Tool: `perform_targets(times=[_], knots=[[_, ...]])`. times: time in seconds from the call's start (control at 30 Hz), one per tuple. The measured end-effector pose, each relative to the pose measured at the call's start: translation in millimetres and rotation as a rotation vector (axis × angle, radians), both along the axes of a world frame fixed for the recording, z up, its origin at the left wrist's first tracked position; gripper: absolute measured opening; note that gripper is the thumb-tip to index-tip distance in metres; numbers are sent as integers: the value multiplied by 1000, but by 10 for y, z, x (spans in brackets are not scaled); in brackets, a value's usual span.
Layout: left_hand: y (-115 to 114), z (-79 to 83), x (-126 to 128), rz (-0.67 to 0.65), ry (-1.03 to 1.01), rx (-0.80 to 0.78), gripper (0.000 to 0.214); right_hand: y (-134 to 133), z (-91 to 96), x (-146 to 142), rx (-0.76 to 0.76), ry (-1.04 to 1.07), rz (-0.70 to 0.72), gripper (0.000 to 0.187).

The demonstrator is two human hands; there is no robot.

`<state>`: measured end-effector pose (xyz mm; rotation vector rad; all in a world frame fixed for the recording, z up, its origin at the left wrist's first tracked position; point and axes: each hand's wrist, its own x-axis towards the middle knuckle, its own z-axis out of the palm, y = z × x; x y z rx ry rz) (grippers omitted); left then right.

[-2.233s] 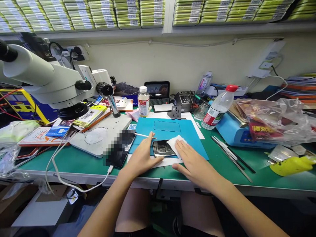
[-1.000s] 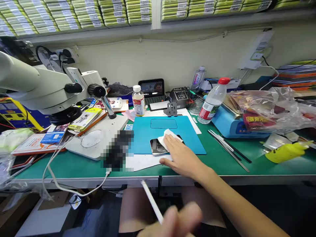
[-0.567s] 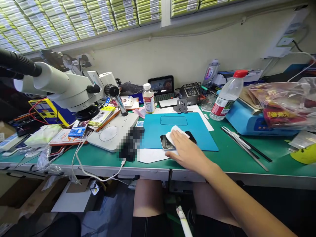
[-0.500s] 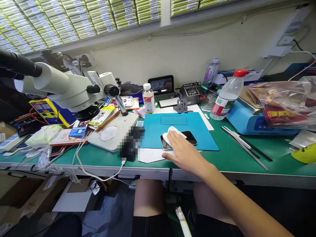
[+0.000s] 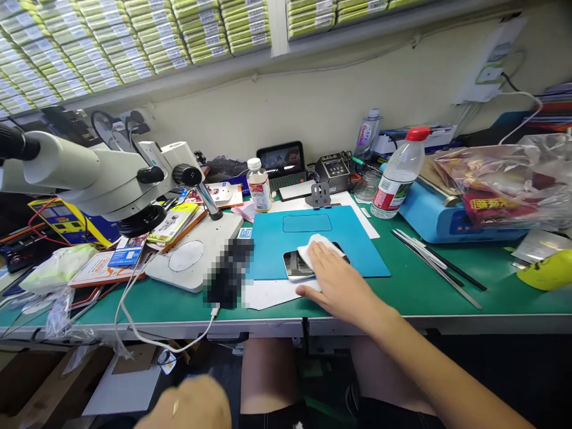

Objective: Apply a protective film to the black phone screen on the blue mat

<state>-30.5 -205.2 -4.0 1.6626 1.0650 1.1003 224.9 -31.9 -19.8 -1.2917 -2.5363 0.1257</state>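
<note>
Under the fingers of my right hand [image 5: 337, 277] is a folded white wiping cloth [image 5: 318, 243], pressed onto the glossy screen of a smartphone [image 5: 295, 266]. The fingers lie extended over the cloth, with the thumb held apart toward the left. The phone lies on a blue work mat [image 5: 268, 238], its right part mostly covered by the hand and cloth. My left hand [image 5: 190, 405] is at the bottom of the view, in front of the bench, rounded and blurred. Its fingers are hidden, and I cannot see whether it holds anything.
A microscope [image 5: 107, 179] stands at the left over its pale base [image 5: 214, 241]. Behind the mat are a drink bottle [image 5: 259, 187] and a small screen [image 5: 281, 161]. Right of it lie thin metal strips [image 5: 440, 268], a red-capped bottle [image 5: 397, 179] and a blue device [image 5: 429, 220].
My left hand has come into view at the bottom left. The right hand and cloth have shifted slightly right along the phone, baring more of its left part. The cigarette has almost left the view.
</note>
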Motion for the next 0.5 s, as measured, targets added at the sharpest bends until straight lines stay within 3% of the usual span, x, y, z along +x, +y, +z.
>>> perform_targets(times=[0.1,0.17,0.27,0.37,0.5], knots=[[486,50,100,200,63,81,24,-71,2,-361,11,38,87,103],[798,62,227,329,317,187,31,-144,2,-427,30,28,150,96],[1168,33,403,264,432,275,40,-205,-3,-197,52,-5,228,88],[1385,-37,487,215,430,241,43,-142,0,122,59,-20,184,85],[1500,-141,474,262,419,223,40,21,22,68,39,-18,119,89]])
